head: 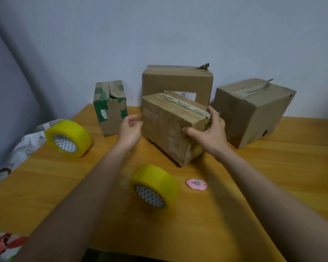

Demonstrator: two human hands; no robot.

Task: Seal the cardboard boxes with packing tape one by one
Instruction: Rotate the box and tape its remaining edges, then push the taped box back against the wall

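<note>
Head view: a brown cardboard box with an old strip of pale tape along its top seam (170,127) is seen tilted on the yellow wooden table (254,186), its near bottom corner on the wood and its far side raised. It is gripped at its right end by the right hand (210,131), the thumb laid across the front face and the fingers curled round the end wall. The left hand (130,129) is held just beside the box's left face, its fingers loosely curled with nothing in them; whether it touches the card cannot be told.

Three more boxes are set behind: a small worn carton with green tape patches (111,107) to the left, a large brown carton with a white label (177,82) directly behind, and a brown carton with a loose strip of tape on top (254,110) to the right. A yellow roll of packing tape (155,186) lies near the forearms, a second yellow roll (68,138) at the left edge, and a small pink round cutter (196,184) beside the nearer roll.

With one hand only in firm hold, the tilted box could pivot and drop back against the labelled carton behind it. If it is drawn forward, the nearer roll or the cutter may be knocked, and the roll, standing on its edge, would probably run off the table. The worn old tape may keep fresh tape from bonding well
</note>
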